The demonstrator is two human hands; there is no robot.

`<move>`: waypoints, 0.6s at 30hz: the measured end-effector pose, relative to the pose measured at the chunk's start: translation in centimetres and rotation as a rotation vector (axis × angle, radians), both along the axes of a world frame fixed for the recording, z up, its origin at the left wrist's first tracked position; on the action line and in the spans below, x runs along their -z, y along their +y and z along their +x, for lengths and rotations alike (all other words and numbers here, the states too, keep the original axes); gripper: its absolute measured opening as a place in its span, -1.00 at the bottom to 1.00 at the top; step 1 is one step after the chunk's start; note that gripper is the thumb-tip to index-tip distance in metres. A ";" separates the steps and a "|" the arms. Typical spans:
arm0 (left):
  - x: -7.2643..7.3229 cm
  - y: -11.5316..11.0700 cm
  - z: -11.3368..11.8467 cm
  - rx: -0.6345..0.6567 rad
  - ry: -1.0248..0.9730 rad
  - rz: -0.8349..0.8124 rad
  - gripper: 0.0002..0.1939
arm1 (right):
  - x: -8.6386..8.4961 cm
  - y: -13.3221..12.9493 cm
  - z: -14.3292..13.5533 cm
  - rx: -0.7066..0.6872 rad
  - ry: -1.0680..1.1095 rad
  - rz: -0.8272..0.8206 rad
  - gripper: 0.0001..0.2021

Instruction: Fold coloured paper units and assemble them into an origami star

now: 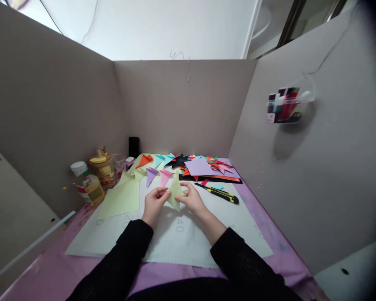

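Observation:
A pale green folded paper [176,191] is held up above the white sheet, its points facing up and down. My left hand [156,203] pinches its left side between thumb and fingers. On its right side, my right hand [191,199] grips it the same way. Just behind lie a purple folded paper piece [151,176] and a pink folded piece [166,177]. Flat pale green paper [121,199] lies to the left of my hands. A black and yellow utility knife [221,193] rests to the right.
Folded paper stars [181,161] and a lilac square [199,167] lie at the back. Bottles and tubs, including a bottle of yellowish liquid [93,189], stand at left beside a black phone [133,146]. Grey panels [184,104] enclose three sides. A plastic box [284,106] hangs at right.

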State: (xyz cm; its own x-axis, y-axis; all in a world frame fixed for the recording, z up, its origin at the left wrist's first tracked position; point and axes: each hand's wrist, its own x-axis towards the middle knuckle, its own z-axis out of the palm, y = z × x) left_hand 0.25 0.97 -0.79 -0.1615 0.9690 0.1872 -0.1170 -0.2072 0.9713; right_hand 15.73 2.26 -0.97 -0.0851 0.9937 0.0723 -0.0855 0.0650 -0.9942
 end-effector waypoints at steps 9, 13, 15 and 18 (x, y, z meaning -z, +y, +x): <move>0.2 1.6 -2.3 -0.113 -0.036 -0.015 -0.60 | -0.8 1.1 2.7 0.137 0.173 -0.012 -0.48; 0.1 1.2 -1.6 -0.012 -0.012 -0.050 -0.59 | -0.3 0.9 1.6 0.044 0.193 0.051 -0.51; 0.0 0.7 -1.0 0.060 0.011 -0.069 -0.61 | 0.1 0.6 0.7 -0.058 0.170 0.042 -0.47; 0.0 0.3 -0.4 0.134 0.060 -0.071 -0.67 | 0.5 0.1 -0.2 -0.112 0.121 0.019 -0.49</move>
